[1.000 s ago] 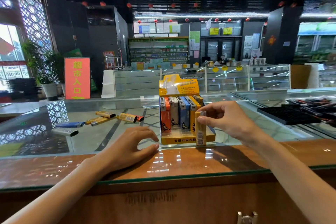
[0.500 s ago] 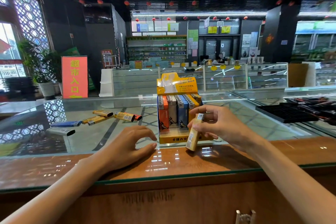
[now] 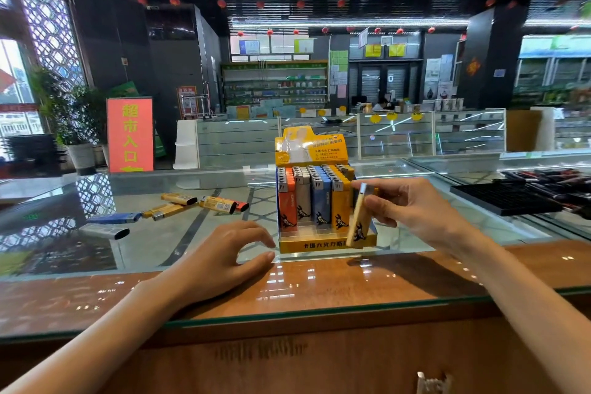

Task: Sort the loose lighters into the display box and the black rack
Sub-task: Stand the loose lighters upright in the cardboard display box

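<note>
SHOP COUNTER, seen from my remote station: On the glass counter (image 3: 351, 285), loose lighters (image 3: 115, 218) lie scattered at far left, well apart from both hands. The left hand (image 3: 220, 262) rests palm-down on the counter, fingers loosely arched and holding nothing, fingertips just beside the left front corner of the display box (image 3: 307, 246). At the box's right front corner, the right hand (image 3: 412, 211) pinches a yellow lighter (image 3: 358, 224) near its metal top. The lighter is tilted, its lower end against the front wall; I cannot tell whether they touch. The black rack (image 3: 502, 201) sits farther right, untouched.
</note>
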The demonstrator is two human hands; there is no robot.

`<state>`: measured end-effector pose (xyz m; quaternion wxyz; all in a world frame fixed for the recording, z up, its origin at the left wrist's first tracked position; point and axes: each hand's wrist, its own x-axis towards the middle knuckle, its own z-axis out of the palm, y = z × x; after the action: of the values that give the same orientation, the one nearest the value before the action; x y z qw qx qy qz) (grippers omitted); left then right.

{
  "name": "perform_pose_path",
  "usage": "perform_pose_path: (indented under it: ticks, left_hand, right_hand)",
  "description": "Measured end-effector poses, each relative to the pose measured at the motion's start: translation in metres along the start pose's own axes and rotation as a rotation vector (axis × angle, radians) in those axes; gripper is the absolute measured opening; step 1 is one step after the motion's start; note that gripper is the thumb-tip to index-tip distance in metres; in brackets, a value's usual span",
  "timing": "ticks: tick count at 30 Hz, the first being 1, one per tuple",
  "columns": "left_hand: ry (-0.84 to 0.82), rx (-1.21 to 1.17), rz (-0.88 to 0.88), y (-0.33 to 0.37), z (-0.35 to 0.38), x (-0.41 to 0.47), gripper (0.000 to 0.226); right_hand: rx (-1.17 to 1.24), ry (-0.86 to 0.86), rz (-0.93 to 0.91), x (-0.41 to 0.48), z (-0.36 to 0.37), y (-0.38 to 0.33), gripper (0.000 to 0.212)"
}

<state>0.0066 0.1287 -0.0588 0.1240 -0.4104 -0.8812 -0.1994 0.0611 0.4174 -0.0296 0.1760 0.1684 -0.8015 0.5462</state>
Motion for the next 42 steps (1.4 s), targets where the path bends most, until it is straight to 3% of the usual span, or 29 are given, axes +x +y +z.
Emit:
perform_pose_path:
  ticks: [7, 18, 25, 31, 34, 37, 40, 42]
  left_hand:
    - [-0.004, 0.011, -0.008, -0.001, 0.001, 0.0, 0.026]
    - [0.005, 0.02, 0.006, -0.005, 0.002, 0.0, 0.028]
    - [0.003, 0.028, 0.017, -0.005, 0.002, 0.0, 0.027]
    - [0.018, 0.01, 0.02, -0.001, -0.001, -0.001, 0.026]
    - [0.017, -0.089, -0.031, -0.007, -0.014, -0.009, 0.021]
    - [0.155, -0.104, -0.125, -0.033, -0.04, -0.024, 0.017]
    - [0.365, 0.032, -0.366, -0.079, -0.068, -0.043, 0.021]
    - [0.401, 0.149, -0.52, -0.109, -0.083, -0.059, 0.026]
  right_hand:
    - [-0.24, 0.237, -0.076, 0.032, -0.019, -0.007, 0.02]
    - [-0.616, 0.242, -0.137, 0.067, 0.004, 0.013, 0.031]
    - [-0.707, 0.301, -0.24, 0.066, 0.006, 0.021, 0.026]
    - [-0.739, 0.303, -0.235, 0.058, 0.005, 0.018, 0.037]
    - [-0.7, 0.377, -0.358, 0.047, 0.016, -0.003, 0.035]
    - [-0.658, 0.247, -0.52, 0.029, 0.05, -0.025, 0.032]
    - [-0.581, -0.154, -0.49, 0.013, 0.092, -0.031, 0.032]
    - [-0.61, -0.38, -0.425, 0.008, 0.11, -0.026, 0.048]
